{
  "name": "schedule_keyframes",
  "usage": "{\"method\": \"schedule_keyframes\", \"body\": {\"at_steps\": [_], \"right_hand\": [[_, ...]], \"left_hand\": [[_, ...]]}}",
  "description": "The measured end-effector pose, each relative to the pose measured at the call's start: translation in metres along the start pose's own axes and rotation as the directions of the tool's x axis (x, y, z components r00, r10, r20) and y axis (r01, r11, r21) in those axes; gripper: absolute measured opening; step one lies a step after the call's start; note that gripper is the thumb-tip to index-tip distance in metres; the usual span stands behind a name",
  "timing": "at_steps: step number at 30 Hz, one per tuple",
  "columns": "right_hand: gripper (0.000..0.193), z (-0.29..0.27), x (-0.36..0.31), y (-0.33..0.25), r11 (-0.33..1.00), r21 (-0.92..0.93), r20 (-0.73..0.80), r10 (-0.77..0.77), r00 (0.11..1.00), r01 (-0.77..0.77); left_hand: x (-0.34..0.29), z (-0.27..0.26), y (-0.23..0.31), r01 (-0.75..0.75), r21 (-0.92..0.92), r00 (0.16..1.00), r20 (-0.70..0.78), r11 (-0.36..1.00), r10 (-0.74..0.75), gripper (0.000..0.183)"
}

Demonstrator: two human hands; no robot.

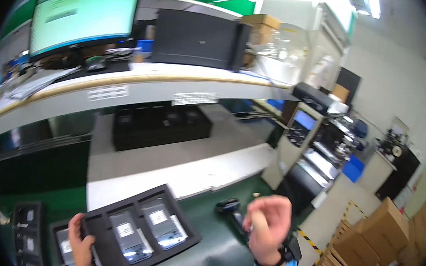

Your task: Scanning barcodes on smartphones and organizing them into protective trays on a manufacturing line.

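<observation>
My left hand (pixel 81 247) is closed at the left wall of a black foam tray (pixel 189 233), fingers outside and thumb inside. Two glossy phones (pixel 133 246) with white labels lie in the tray's middle and right compartments. In the left compartment a dark edge shows by my thumb; what it belongs to is unclear. My right hand (pixel 268 225) is raised to the right of the tray, fingers curled in; their inside is hidden. Just left of it, partly behind it, is a black handheld scanner (pixel 228 205).
More black trays (pixel 29 233) of labelled items stand at the lower left. Ahead, a shelf edge (pixel 151 83) carries a lit monitor (pixel 86 15). Beneath it sits a stack of black foam trays (pixel 162 125). A label printer (pixel 303 126) stands right; cartons (pixel 385 234) rest on a pallet beyond.
</observation>
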State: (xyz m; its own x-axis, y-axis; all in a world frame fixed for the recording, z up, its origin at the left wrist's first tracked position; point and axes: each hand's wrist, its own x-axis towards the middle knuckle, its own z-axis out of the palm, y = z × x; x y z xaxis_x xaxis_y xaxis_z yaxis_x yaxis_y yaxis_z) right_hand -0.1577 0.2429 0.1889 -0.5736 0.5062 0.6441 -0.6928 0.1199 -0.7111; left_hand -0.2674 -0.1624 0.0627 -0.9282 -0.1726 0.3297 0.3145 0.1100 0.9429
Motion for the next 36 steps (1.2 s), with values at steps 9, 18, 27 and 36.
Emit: {"method": "schedule_keyframes", "body": {"at_steps": [9, 18, 27, 36], "right_hand": [[0.034, -0.185, 0.143, 0.059, 0.912, 0.195, -0.518, 0.409, 0.751, -0.362], [0.018, -0.196, 0.182, 0.067, 0.933, 0.204, -0.578, 0.359, 0.733, -0.297], [0.023, -0.178, 0.173, 0.074, 0.944, 0.154, -0.628, 0.322, 0.709, -0.292], [0.024, -0.169, 0.173, 0.088, 0.95, 0.02, -0.662, 0.247, 0.708, -0.312]], "left_hand": [[-0.003, -0.009, -0.006, -0.024, 0.01, 1.0, -0.015, 1.0, 0.024, 0.058], [-0.005, -0.007, 0.005, 0.042, -0.018, 0.999, 0.014, 0.999, -0.042, 0.067], [-0.007, -0.007, 0.01, 0.049, -0.014, 0.999, 0.019, 0.999, -0.049, 0.067], [-0.006, -0.007, 0.003, 0.034, -0.025, 0.999, 0.007, 0.999, -0.034, 0.068]]}}
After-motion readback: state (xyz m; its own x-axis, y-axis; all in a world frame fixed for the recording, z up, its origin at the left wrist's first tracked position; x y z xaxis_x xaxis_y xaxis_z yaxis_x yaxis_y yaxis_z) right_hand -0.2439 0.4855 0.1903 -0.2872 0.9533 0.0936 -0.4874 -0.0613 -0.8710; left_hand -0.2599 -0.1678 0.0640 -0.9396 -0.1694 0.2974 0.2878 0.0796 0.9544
